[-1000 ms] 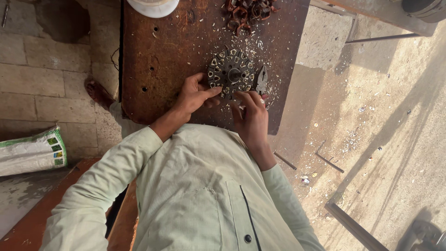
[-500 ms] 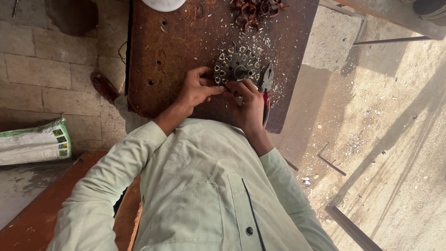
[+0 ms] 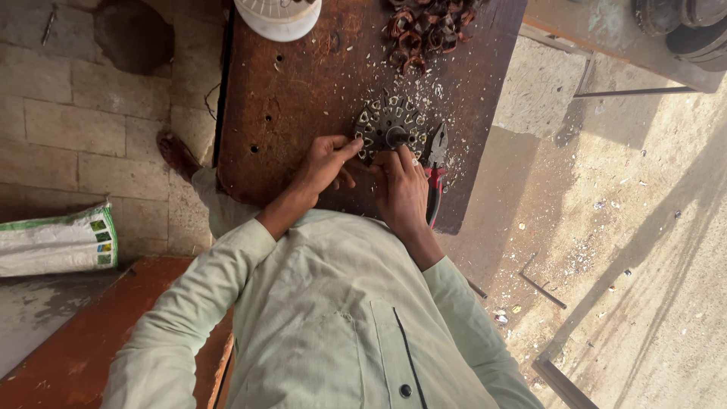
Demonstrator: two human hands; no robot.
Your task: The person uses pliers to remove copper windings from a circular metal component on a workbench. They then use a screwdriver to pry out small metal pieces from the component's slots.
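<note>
A round slotted metal motor core (image 3: 389, 127) lies on a dark brown wooden table (image 3: 303, 91), ringed by small pale scraps. My left hand (image 3: 324, 163) rests at its left edge, fingertips touching the rim. My right hand (image 3: 400, 187) presses on the core's near edge from below, fingers curled against it. Whether either hand pinches something small is hidden. Red-handled pliers (image 3: 435, 170) lie just right of my right hand.
A heap of coppery wire coils (image 3: 428, 26) sits at the table's far edge, a white round lid (image 3: 277, 15) to its left. A white sack (image 3: 57, 242) lies on the brick floor at left. Metal rods and debris litter the sandy ground at right.
The view has shifted slightly. Both hands stay on the core; my right hand has slid a little along its near edge.
</note>
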